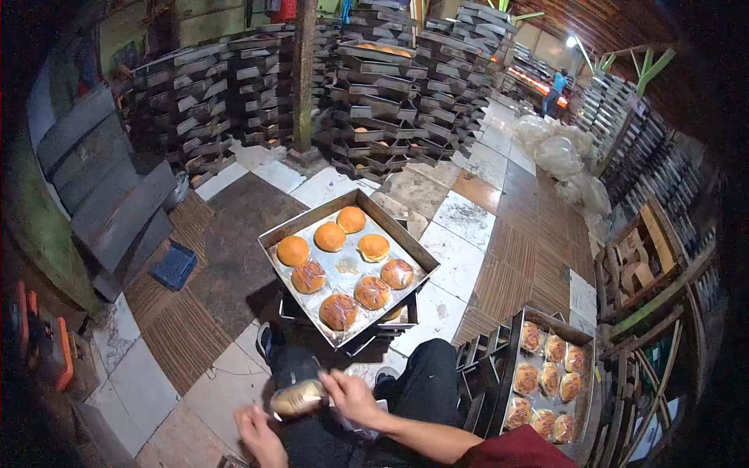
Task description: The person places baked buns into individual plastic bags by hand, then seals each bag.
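Observation:
Over my lap, my right hand point(351, 398) pinches the end of a bun in a clear plastic bag point(296, 398), its pale side showing. My left hand point(260, 437) is beside the bun's other end with curled fingers; whatever they hold is hidden. Ahead of my knees is a metal tray point(425, 265) on top of other trays. Plain golden buns point(330, 236) sit in its far part, and darker buns with glossy plastic over them point(339, 311) are nearer me. To my right, another tray point(511, 374) holds several wrapped buns point(549, 380).
Tall stacks of trays point(374, 101) stand behind a wooden post point(304, 78). A blue container point(174, 265) is on the floor at left, near a dark wooden seat point(117, 179). Clear plastic bags point(558, 156) lie along the right. A person point(555, 92) is far back.

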Demonstrator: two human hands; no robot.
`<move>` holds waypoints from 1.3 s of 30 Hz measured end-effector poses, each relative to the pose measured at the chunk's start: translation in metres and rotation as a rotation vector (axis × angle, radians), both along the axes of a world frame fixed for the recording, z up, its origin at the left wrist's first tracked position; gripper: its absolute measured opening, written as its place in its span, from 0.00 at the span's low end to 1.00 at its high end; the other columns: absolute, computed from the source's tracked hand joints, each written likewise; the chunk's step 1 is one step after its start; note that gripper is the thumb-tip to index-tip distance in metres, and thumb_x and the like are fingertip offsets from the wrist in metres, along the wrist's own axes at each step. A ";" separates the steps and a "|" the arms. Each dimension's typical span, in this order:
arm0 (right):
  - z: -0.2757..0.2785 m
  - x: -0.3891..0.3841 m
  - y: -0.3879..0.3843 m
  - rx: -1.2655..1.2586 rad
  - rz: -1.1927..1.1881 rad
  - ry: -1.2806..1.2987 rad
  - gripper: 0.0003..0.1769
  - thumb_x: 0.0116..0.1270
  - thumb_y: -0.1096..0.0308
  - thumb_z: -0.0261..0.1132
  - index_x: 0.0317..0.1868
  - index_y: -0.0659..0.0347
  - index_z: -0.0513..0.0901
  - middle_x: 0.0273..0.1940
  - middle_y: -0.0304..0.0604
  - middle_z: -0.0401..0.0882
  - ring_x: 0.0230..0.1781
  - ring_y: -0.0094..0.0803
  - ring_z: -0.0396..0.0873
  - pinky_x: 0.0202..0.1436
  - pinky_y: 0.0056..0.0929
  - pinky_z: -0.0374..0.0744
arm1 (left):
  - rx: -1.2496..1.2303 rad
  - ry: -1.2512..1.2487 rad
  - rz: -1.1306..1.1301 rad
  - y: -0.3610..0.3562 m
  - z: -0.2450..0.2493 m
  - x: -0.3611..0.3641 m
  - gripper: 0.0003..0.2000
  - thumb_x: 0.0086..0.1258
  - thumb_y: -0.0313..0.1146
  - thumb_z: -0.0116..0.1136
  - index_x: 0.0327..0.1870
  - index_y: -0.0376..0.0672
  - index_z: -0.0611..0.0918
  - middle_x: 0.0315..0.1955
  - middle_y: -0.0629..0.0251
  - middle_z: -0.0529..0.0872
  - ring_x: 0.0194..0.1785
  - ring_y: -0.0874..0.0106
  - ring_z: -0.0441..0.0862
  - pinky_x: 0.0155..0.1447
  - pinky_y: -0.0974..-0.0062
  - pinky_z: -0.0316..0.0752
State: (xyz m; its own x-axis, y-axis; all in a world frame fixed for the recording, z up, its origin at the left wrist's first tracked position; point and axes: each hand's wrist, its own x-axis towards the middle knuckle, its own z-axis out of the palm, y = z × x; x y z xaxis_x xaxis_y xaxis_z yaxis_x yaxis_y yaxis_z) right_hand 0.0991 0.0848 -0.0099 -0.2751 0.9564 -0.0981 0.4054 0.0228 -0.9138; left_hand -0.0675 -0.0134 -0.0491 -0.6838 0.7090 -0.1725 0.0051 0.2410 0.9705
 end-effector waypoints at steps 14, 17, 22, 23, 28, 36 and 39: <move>0.021 -0.006 -0.007 0.051 0.579 -0.370 0.31 0.51 0.62 0.69 0.54 0.61 0.68 0.44 0.49 0.74 0.47 0.47 0.74 0.49 0.37 0.73 | 0.016 -0.510 0.199 -0.027 0.066 0.052 0.15 0.70 0.40 0.45 0.45 0.40 0.80 0.37 0.71 0.78 0.35 0.79 0.72 0.39 0.82 0.63; 0.040 0.013 0.079 -0.096 0.270 -0.143 0.35 0.49 0.60 0.72 0.53 0.66 0.66 0.38 0.55 0.75 0.42 0.42 0.76 0.45 0.40 0.74 | 0.138 -0.477 0.162 -0.037 0.050 0.046 0.13 0.69 0.36 0.48 0.48 0.40 0.79 0.39 0.73 0.78 0.37 0.80 0.72 0.41 0.84 0.62; -0.015 0.058 0.170 0.770 -0.297 -0.332 0.27 0.57 0.60 0.66 0.50 0.70 0.68 0.38 0.57 0.74 0.39 0.50 0.74 0.42 0.42 0.71 | 0.093 -0.592 0.116 -0.037 0.060 0.057 0.12 0.68 0.29 0.48 0.50 0.39 0.76 0.37 0.69 0.77 0.38 0.79 0.73 0.45 0.82 0.66; -0.028 0.064 0.159 0.792 -0.336 -0.303 0.24 0.58 0.62 0.64 0.49 0.70 0.69 0.38 0.57 0.74 0.39 0.52 0.73 0.42 0.42 0.70 | 0.103 -0.637 0.093 -0.036 0.061 0.057 0.12 0.69 0.28 0.47 0.51 0.39 0.75 0.37 0.68 0.78 0.38 0.78 0.74 0.46 0.81 0.68; -0.096 0.080 -0.030 0.685 0.710 -0.590 0.19 0.56 0.69 0.56 0.49 0.63 0.77 0.56 0.50 0.68 0.60 0.47 0.65 0.60 0.49 0.65 | 0.141 -0.678 -0.025 -0.027 0.038 0.070 0.08 0.67 0.28 0.50 0.43 0.34 0.76 0.33 0.64 0.78 0.36 0.76 0.75 0.42 0.80 0.70; -0.101 0.084 -0.079 0.634 1.150 -0.872 0.20 0.56 0.61 0.57 0.49 0.56 0.81 0.68 0.43 0.53 0.70 0.47 0.46 0.71 0.52 0.47 | 0.076 -0.839 -0.460 -0.008 0.017 0.106 0.08 0.69 0.29 0.48 0.45 0.40 0.76 0.33 0.67 0.79 0.33 0.76 0.77 0.34 0.81 0.74; -0.124 0.082 -0.071 0.787 0.493 -0.689 0.18 0.57 0.60 0.55 0.46 0.55 0.82 0.68 0.43 0.52 0.71 0.47 0.45 0.71 0.53 0.44 | 0.057 -0.749 -0.410 -0.013 -0.002 0.102 0.07 0.70 0.30 0.47 0.43 0.39 0.76 0.31 0.66 0.80 0.31 0.76 0.77 0.33 0.80 0.73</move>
State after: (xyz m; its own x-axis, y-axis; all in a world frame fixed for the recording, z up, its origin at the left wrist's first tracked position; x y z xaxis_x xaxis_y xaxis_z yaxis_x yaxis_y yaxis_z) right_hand 0.1814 0.0138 -0.1336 -0.7552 0.6231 0.2033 0.6009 0.7821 -0.1650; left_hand 0.0347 -0.0266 -0.0513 -0.0913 0.8968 -0.4329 -0.5667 0.3107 0.7631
